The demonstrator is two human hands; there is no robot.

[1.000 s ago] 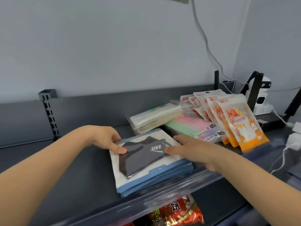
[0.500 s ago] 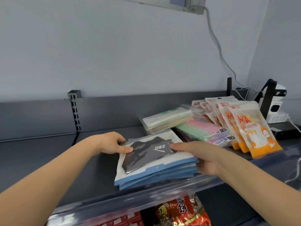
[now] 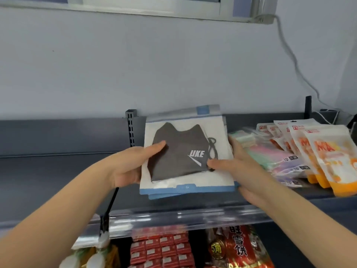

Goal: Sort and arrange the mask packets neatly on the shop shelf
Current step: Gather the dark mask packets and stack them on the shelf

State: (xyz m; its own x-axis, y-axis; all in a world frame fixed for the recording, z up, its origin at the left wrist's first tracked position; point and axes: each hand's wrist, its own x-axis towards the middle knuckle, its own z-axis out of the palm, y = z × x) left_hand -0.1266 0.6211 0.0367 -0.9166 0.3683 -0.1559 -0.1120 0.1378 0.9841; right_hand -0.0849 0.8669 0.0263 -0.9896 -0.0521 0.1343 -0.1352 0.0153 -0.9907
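Left of packet stack (image 3: 216, 177), bare shelf (image 3: 58, 171)

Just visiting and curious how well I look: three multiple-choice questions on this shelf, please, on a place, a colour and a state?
1. Where are the orange packets, seen from the held stack? A) left B) right C) underneath
2. The mask showing on top of the stack is: A) pink B) white C) dark grey
3. The stack is held by: A) both hands B) one hand alone C) no hand
Answers: 1 B, they lean at the shelf's right end; 2 C, dark grey with a white logo; 3 A, left hand and right hand each grip a side.
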